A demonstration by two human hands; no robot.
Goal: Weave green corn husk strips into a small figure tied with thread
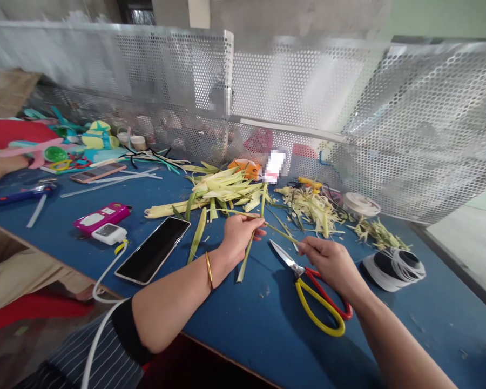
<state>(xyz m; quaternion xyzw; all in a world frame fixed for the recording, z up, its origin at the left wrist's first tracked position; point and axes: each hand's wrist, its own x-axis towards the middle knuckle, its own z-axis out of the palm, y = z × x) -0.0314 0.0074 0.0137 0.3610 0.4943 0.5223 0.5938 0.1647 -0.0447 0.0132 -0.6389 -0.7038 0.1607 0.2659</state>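
Observation:
My left hand (238, 233) is closed around a long green-yellow leaf strip (247, 252) over the blue table (243, 324). My right hand (329, 260) pinches the thin far end of a strip (281, 232) that runs between both hands. Scissors (314, 292) with red and yellow handles lie open on the table just under my right hand. A heap of pale leaves (222, 189) lies behind my left hand, and shredded strips (314, 208) lie behind my right.
A black phone (154, 248), a pink device (101, 216) and a white charger with cable (109, 233) lie at left. A coil of white cord (397, 266) sits at right. Perforated metal screens (308, 97) wall the back. Another person's arm (0, 165) rests at far left.

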